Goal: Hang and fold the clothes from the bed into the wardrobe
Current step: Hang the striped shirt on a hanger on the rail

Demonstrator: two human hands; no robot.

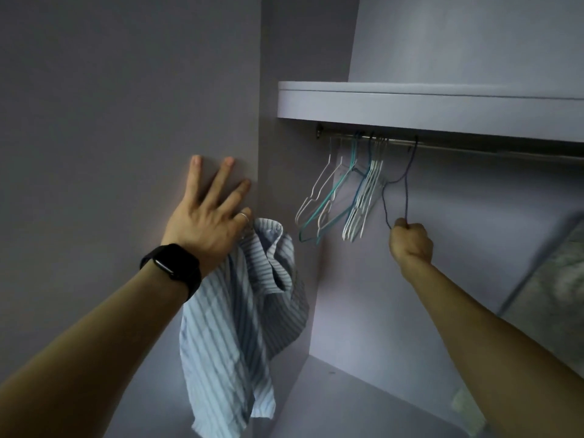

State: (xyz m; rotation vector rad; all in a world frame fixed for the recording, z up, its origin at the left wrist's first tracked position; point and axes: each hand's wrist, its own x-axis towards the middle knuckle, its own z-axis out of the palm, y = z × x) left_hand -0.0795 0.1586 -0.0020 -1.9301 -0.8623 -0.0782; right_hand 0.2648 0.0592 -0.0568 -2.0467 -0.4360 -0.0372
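Head view: a risk of dropping is noted for the striped shirt (240, 327), which hangs bunched from the left hand (208, 213) at the front edge of the wardrobe side panel (126, 121), clear of the wardrobe floor (347, 390). If the hold is loosened while the panel is leaned on, the shirt would fall. A second risk is noted at the rail (474, 145): if the dark wire hanger (406, 184) is pulled downward rather than lifted, its hook may catch or bend, and the hanger cluster (341, 197) near the rail's left end may be disturbed. Three fingers of the left hand are spread straight and pressed flat on the panel; the shirt appears to be pinched by the thumb-side digits, but that contact is concealed. The right hand (410, 241) is closed tightly round the lower bar of the dark wire hanger, which is hooked on the rail.
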